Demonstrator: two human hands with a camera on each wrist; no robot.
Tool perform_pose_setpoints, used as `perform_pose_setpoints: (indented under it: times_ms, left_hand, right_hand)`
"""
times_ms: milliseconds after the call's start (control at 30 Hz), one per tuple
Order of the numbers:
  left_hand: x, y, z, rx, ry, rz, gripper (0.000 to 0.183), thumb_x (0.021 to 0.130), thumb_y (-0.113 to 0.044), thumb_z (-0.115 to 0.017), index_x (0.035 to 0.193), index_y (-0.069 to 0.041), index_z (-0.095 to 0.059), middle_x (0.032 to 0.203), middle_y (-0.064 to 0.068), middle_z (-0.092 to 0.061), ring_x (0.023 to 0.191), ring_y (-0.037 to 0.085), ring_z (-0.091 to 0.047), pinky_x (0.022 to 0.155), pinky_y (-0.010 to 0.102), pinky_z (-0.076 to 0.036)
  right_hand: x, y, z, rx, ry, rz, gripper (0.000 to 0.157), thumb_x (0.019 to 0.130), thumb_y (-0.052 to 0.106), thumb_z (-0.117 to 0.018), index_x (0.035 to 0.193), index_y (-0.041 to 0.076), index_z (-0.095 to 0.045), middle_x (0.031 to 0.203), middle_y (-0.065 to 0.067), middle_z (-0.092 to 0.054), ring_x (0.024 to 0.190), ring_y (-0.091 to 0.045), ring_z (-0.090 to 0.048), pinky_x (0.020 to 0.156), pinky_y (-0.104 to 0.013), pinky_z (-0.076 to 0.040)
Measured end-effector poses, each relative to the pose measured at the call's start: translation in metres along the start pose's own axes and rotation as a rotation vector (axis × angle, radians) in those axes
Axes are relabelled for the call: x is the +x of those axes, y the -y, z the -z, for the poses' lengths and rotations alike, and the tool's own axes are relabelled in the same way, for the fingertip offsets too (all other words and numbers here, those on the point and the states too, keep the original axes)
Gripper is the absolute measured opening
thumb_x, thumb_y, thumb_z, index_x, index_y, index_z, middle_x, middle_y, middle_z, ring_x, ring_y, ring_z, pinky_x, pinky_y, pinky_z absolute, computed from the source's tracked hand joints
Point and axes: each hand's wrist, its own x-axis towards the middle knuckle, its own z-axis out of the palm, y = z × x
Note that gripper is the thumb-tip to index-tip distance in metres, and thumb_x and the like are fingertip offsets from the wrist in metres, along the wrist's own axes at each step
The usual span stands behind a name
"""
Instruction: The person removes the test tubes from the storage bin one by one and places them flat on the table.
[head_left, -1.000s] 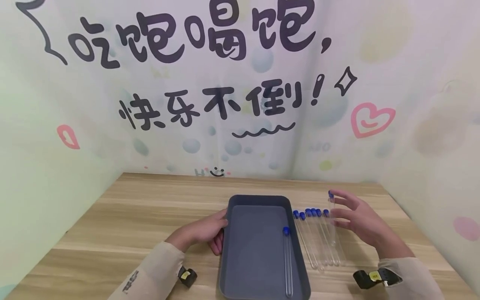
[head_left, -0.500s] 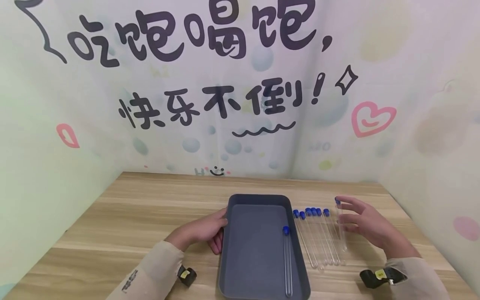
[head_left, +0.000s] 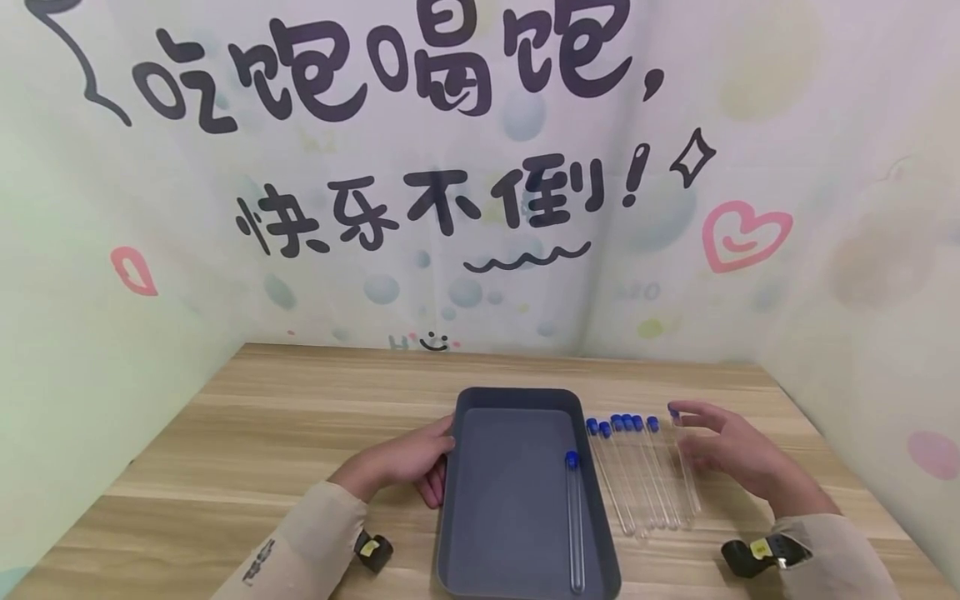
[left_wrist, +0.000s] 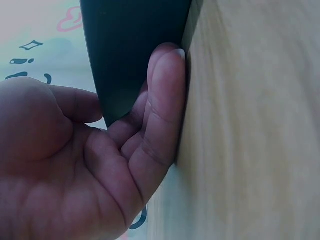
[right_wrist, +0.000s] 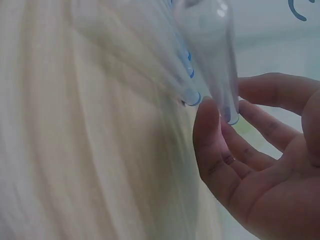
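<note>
A grey rectangular tray (head_left: 510, 500) rests on the table, and my left hand (head_left: 408, 458) holds its left side. In the left wrist view the thumb touches the rim while the fingers (left_wrist: 167, 90) lie against the outer wall. Inside the tray, along its right side, lies one clear test tube (head_left: 575, 529) with a blue cap. My right hand (head_left: 742, 454) pinches another blue-capped test tube (right_wrist: 212, 55) near its cap, at the right end of a row of tubes. How far that tube is above the table I cannot tell.
Several capped test tubes (head_left: 641, 475) lie side by side right of the tray, caps toward the back. The wooden table (head_left: 300, 417) ends at a printed cloth backdrop (head_left: 337, 292), with pale walls at both sides.
My right hand has moved right and lower with the pinched tube, away from over the row to its right end. My left hand and the tray stay put.
</note>
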Motion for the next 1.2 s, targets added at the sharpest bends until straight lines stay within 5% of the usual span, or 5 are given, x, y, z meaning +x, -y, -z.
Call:
perform_pose_setpoints:
  times_ms: [300, 800, 1200]
  left_hand:
    - [0.0002, -0.0017, -0.0006, -0.002, -0.010, 0.006, 0.054, 0.107, -0.015, -0.024, 0.160, -0.020, -0.019, 0.066, 0.014, -0.060, 0.050, 0.021, -0.062, 0.048, 0.040, -0.060]
    - [0.0007, -0.0011, -0.0001, -0.006, 0.000, 0.013, 0.053, 0.107, -0.016, -0.023, 0.160, -0.019, -0.019, 0.068, 0.014, -0.061, 0.051, 0.021, -0.062, 0.049, 0.039, -0.060]
    - [0.0001, -0.0010, -0.0006, -0.014, -0.004, 0.018, 0.054, 0.106, -0.015, -0.024, 0.160, -0.020, -0.019, 0.065, 0.014, -0.061, 0.051, 0.021, -0.062, 0.048, 0.039, -0.059]
  right_hand:
    - [0.0011, -0.0026, -0.0039, -0.040, 0.000, -0.011, 0.070, 0.094, 0.006, -0.064, 0.153, -0.004, -0.028, 0.149, -0.040, -0.032, 0.104, -0.023, -0.066, 0.080, -0.030, -0.060]
    - [0.0024, -0.0013, -0.0075, -0.082, -0.010, -0.033, 0.068, 0.093, 0.008, -0.065, 0.152, -0.002, -0.032, 0.145, -0.041, -0.035, 0.106, -0.027, -0.066, 0.079, -0.031, -0.061]
    - [0.0035, -0.0009, -0.0093, -0.078, -0.034, -0.033, 0.072, 0.093, 0.009, -0.068, 0.152, -0.005, -0.028, 0.127, -0.034, -0.053, 0.093, -0.020, -0.067, 0.075, -0.031, -0.060]
